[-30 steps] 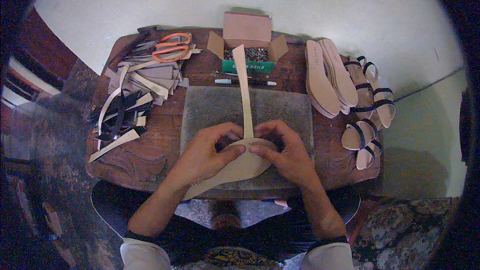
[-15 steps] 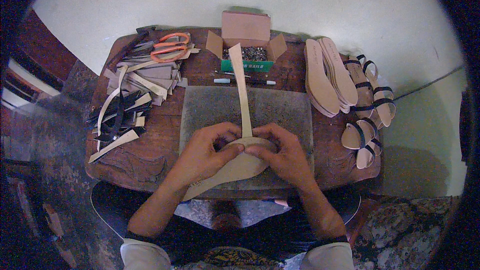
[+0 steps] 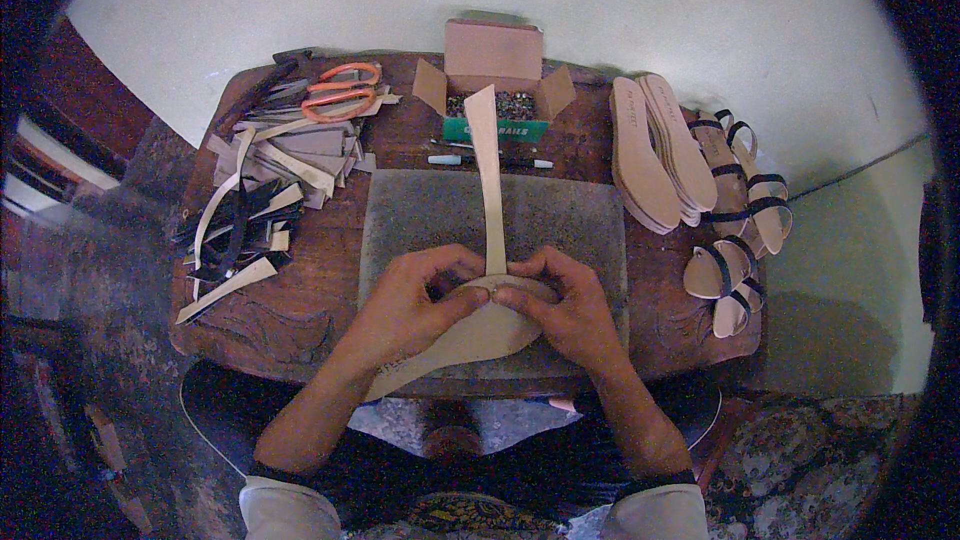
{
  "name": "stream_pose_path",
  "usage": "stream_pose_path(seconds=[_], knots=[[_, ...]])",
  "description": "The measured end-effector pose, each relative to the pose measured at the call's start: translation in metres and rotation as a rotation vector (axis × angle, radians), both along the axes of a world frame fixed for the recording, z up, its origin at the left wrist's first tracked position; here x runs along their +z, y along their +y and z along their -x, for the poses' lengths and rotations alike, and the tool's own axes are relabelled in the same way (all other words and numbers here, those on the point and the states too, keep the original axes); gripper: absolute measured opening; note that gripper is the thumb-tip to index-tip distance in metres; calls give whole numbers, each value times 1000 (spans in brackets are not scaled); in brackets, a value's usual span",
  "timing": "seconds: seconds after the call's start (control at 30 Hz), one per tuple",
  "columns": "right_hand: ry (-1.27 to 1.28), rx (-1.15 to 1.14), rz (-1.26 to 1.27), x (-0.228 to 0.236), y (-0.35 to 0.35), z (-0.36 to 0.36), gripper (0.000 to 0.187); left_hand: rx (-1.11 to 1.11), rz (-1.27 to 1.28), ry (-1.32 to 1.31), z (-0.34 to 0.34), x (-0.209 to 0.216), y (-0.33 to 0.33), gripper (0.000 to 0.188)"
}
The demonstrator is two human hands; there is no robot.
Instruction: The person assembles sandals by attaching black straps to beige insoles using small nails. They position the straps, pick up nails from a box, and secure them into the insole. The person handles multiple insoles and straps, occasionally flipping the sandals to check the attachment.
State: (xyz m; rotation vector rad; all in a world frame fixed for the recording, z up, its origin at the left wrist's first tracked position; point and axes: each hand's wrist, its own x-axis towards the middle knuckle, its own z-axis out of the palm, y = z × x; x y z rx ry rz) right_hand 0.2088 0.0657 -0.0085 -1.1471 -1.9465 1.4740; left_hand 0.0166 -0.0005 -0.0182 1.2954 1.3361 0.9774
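Observation:
Between my two hands, low over the front of the table, is a flat beige sandal sole (image 3: 465, 340). A pale strap (image 3: 486, 170) stands up beyond its far edge, its free end widening at the top. Another piece of pale strap material appears to cross the sole under my thumbs. My left hand (image 3: 415, 300) is closed on the sole's left edge, thumb on top. On the other side my right hand (image 3: 572, 305) pinches the right edge, its thumb tip close to the left one. Fingers below the sole are hidden.
A dark grey mat (image 3: 410, 210) lies under the work. Left are strap scraps (image 3: 290, 155), black straps (image 3: 240, 225) and orange-handled scissors (image 3: 343, 95). Behind stand an open box of nails (image 3: 495, 130) and a pen (image 3: 510, 163). Right are stacked soles (image 3: 645, 160) and strapped sandals (image 3: 735, 260).
The strap's upper end has shifted slightly to the right. Both hands keep the same hold on the sole, almost without moving.

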Motion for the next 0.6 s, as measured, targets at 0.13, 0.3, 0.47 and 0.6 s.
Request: stream_pose_path(seconds=[0.13,0.3,0.47,0.6], knots=[[14,0,-2,-4,2,-1,23,9,-15,29,0,3,0,17],[-4,11,-26,-3,3,1,23,31,41,31,0,3,-1,16],[33,22,-64,-6,2,0,24,62,0,78,-2,3,-1,15],[11,23,-41,-7,4,0,21,91,-6,124,-5,4,-3,15]])
